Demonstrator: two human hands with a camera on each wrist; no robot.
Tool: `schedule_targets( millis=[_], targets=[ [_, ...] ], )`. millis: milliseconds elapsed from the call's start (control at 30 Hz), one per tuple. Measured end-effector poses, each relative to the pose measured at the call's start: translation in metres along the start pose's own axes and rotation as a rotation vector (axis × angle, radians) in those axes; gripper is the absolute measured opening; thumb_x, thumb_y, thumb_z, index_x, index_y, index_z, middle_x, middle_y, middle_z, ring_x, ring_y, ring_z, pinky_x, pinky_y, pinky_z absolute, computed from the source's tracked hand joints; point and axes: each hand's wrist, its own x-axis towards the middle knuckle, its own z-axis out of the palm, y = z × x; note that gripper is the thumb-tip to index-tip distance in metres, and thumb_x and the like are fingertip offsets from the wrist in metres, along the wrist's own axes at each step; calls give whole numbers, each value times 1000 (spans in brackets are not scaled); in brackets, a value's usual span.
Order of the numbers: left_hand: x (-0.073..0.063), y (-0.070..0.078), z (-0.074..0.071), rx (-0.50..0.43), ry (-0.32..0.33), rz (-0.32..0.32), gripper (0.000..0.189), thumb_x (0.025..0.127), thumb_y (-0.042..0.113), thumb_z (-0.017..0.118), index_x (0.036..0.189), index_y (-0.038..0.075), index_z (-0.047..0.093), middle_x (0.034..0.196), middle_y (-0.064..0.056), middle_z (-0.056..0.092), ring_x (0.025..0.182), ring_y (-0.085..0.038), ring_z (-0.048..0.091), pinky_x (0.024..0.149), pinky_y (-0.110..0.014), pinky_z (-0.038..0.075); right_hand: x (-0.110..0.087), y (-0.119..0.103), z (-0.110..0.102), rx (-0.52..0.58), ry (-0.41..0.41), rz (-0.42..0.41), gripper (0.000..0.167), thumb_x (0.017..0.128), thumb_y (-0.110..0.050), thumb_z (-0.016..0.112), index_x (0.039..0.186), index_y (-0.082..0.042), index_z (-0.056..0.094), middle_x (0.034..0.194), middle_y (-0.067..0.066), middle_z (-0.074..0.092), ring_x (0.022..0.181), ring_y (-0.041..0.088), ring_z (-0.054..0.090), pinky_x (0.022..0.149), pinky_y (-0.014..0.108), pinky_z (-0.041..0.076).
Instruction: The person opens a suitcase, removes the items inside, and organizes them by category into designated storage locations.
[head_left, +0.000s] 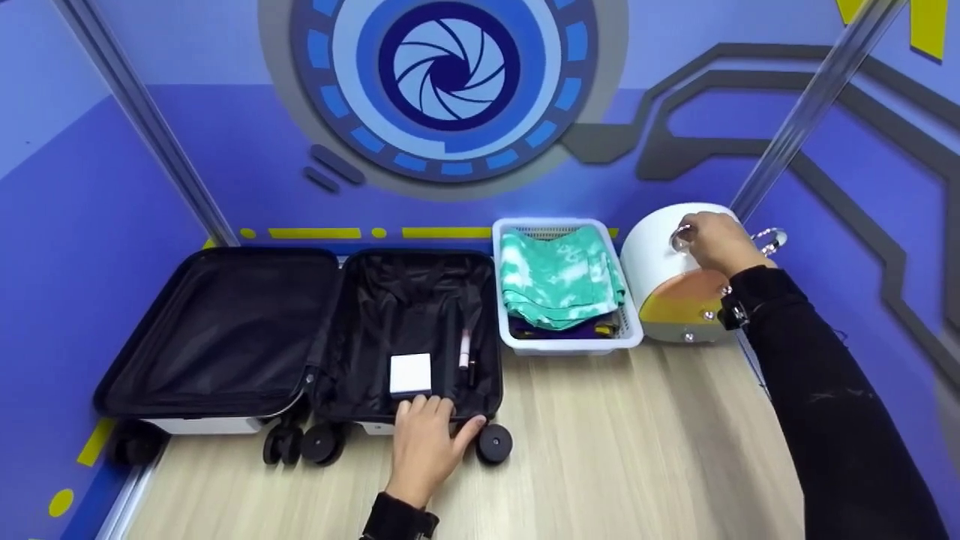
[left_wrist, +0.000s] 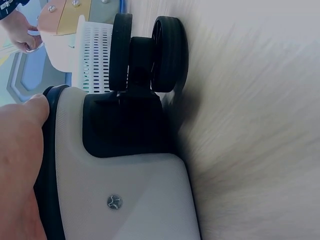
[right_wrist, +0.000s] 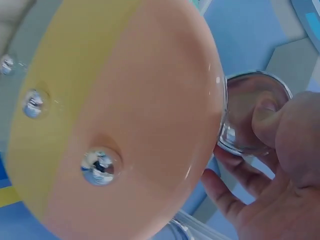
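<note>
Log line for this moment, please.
left hand: touches open suitcase | right hand: grips handle on white container | white box: inside suitcase

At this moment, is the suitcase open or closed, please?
The suitcase is open: its two halves lie spread side by side, both black interiors showing.

From the head, looks forward and down over suitcase [head_left: 225, 330] and rounded case [head_left: 649, 259]; from the left wrist, sideways and close along the suitcase's wheels [left_wrist: 169, 55]; from the right, close onto the case. Shows right hand [head_left: 716, 241] in all three.
</note>
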Motion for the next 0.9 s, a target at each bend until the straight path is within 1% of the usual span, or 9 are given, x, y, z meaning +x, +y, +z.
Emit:
schedule_targets(
  millis=[133, 233, 333, 467, 667, 800, 900],
  targets=[
    [2, 2, 0, -3, -26, -2, 64, 101, 77, 59, 94, 15, 73, 88, -3, 71, 86, -26, 60, 83, -42, 39, -13, 3, -6, -14, -34, -21, 20, 99, 1, 60, 111, -1, 76, 111, 27, 78, 115, 56, 69, 110, 69, 49],
    [3, 3, 0, -5, -45, -5, 64, 102, 77, 58, 96, 15, 74, 90, -3, 72, 87, -26, 60, 84, -42, 38, -25, 3, -12, -14, -57, -40, 19, 99, 1, 60, 108, -2, 76, 107, 25, 78, 112, 53, 71, 107, 68, 51],
    [3, 4, -1, -11, -47, -4, 63, 101, 76, 60, 96, 15, 74, 89, -3, 71, 87, -26, 60, 83, -42, 38, -36, 0, -15, -21, -74, -71, 15, 100, 0, 62, 107, -2, 75, 107, 24, 79, 109, 51, 72, 104, 67, 53],
    [4, 5, 0, -13, -39, -3, 62, 100, 76, 62, 95, 14, 73, 89, -4, 71, 86, -27, 60, 82, -42, 39, -52, -4, -20, -30, -91, -99, 15, 102, -1, 64, 110, 0, 76, 110, 23, 79, 110, 50, 73, 105, 66, 54],
    [3, 6, 0, -19, -56, -2, 65, 102, 77, 59, 96, 14, 73, 89, -4, 70, 85, -26, 59, 82, -42, 38, -76, -15, -25, -53, -137, -101, 19, 102, -1, 64, 114, 0, 78, 113, 23, 78, 112, 49, 72, 107, 66, 53],
    [2, 2, -3, -20, -48, -6, 63, 101, 75, 62, 95, 13, 72, 87, -5, 69, 84, -27, 58, 82, -42, 38, -88, -25, -24, -52, -154, -100, 19, 104, -5, 65, 117, -1, 78, 117, 22, 79, 116, 49, 72, 108, 67, 53],
    [1, -1, -4, -25, -43, -9, 61, 99, 73, 66, 94, 13, 71, 86, -5, 68, 84, -29, 58, 82, -44, 38, -93, -32, -21, -46, -165, -93, 18, 105, -7, 65, 117, -2, 78, 115, 20, 79, 112, 48, 74, 103, 67, 55]
  ],
)
